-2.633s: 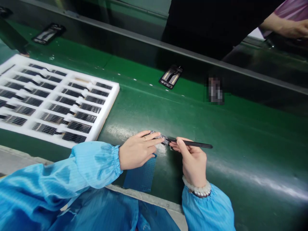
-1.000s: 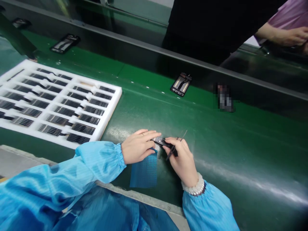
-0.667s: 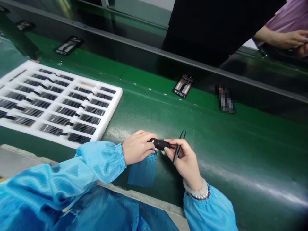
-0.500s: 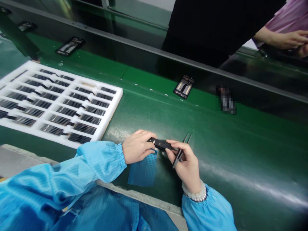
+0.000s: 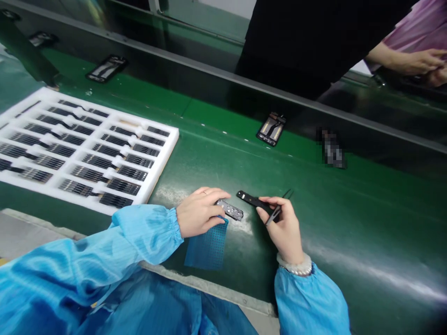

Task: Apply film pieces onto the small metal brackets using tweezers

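Between its thumb and fingers, my left hand [image 5: 201, 213] holds the left end of a small grey circuit piece [image 5: 231, 210] with a dark edge. A blue dotted sheet [image 5: 206, 247] lies on the green bench just below that hand. To the right, my right hand [image 5: 284, 228] pinches one end of a slim black part [image 5: 250, 199], which is apart from the circuit piece. Dark tweezers [image 5: 275, 215] are also held in this hand, their tips pointing up and away.
A white foam tray [image 5: 161, 164] of black strips sits at the left. Phone frames [image 5: 271, 129] [image 5: 106, 68] lie along the green strip behind, and a blurred item [image 5: 333, 150] at the right. Beyond the dark rail [image 5: 209, 70], another person's hands [image 5: 419, 61] show.
My right hand has moved right with the black part and tweezers, so the part has come away from my left hand. The grey circuit piece now shows. The phone frames have shifted slightly right.
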Motion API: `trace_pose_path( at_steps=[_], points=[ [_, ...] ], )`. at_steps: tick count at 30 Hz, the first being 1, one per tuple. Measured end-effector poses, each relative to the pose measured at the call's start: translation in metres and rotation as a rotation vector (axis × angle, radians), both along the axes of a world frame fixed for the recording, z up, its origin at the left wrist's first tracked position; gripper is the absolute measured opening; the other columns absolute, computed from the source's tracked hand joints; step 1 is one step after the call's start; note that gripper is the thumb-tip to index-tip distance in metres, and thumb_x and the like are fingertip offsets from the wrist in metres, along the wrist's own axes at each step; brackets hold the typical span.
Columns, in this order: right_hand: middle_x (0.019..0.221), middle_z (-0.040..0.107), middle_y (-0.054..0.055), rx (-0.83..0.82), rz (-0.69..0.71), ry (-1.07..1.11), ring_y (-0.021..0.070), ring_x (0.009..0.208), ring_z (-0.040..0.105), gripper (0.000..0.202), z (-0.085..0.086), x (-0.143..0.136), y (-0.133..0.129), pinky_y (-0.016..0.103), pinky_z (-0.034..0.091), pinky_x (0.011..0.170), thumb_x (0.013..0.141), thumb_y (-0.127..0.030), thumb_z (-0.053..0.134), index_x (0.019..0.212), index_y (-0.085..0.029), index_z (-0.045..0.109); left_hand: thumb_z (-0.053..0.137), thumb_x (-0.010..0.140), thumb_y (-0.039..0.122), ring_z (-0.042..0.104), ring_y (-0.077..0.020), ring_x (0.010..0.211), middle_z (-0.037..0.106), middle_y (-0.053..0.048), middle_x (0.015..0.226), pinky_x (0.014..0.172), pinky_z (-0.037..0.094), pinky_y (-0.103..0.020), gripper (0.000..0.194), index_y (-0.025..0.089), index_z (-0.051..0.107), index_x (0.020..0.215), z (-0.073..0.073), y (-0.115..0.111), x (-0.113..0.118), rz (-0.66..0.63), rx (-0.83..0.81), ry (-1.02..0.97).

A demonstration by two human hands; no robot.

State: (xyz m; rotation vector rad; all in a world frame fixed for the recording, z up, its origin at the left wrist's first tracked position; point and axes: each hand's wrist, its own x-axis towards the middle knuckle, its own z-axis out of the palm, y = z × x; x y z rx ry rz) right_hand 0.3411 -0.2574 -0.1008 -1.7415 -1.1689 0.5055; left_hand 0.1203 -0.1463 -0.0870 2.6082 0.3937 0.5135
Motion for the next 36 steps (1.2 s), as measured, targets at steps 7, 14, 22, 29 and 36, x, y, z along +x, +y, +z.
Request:
trace_pose_path(
  at_steps=[7,14,22,29,36],
  points=[
    [0.091,0.067,0.005,0.178,-0.044,0.151,0.0161,0.074,0.064,0.028,0.016,-0.031,-0.020,0.032,0.053,0.063,0.093,-0.027,0.045,0.120,-0.025,0.049,0.064,0.082,0.034,0.055,-0.0140,0.078,0.064,0.001,0.076,0.069,0.031,-0.028,0.014,0.022,0.069,0.078,0.011,-0.001,-0.002,0.058,-0.205,0.040],
    [0.076,0.066,0.002,0.150,0.148,0.475,0.0126,0.058,0.064,0.020,0.021,-0.059,-0.029,0.025,0.054,0.050,0.091,-0.029,0.052,0.105,-0.025,0.064,0.067,0.079,0.031,0.055,-0.0119,0.074,0.066,0.002,0.072,0.070,0.031,-0.026,0.011,0.021,0.070,0.079,0.008,0.002,-0.002,0.050,-0.308,0.067],
    [0.095,0.068,0.004,0.105,0.202,0.280,0.0179,0.086,0.067,0.020,0.024,-0.065,-0.022,0.031,0.057,0.076,0.083,-0.018,0.062,0.100,-0.026,0.067,0.069,0.077,0.030,0.054,-0.0106,0.068,0.066,0.003,0.067,0.066,0.029,-0.026,0.011,0.020,0.070,0.073,0.010,0.001,-0.001,0.027,-0.300,0.026],
    [0.090,0.073,0.001,0.060,0.147,0.231,0.0165,0.082,0.069,0.018,0.025,-0.070,-0.021,0.029,0.057,0.077,0.081,-0.017,0.064,0.097,-0.026,0.066,0.066,0.080,0.029,0.055,-0.0106,0.070,0.067,0.003,0.069,0.068,0.027,-0.028,0.011,0.021,0.071,0.074,0.010,0.000,-0.001,0.010,-0.305,0.088],
    [0.089,0.073,0.000,0.044,0.158,0.201,0.0155,0.079,0.070,0.017,0.025,-0.068,-0.021,0.027,0.057,0.076,0.081,-0.017,0.064,0.095,-0.026,0.067,0.065,0.081,0.028,0.055,-0.0106,0.071,0.067,0.003,0.069,0.068,0.027,-0.028,0.011,0.022,0.070,0.074,0.012,-0.001,0.000,0.009,-0.308,0.123]
  ],
)
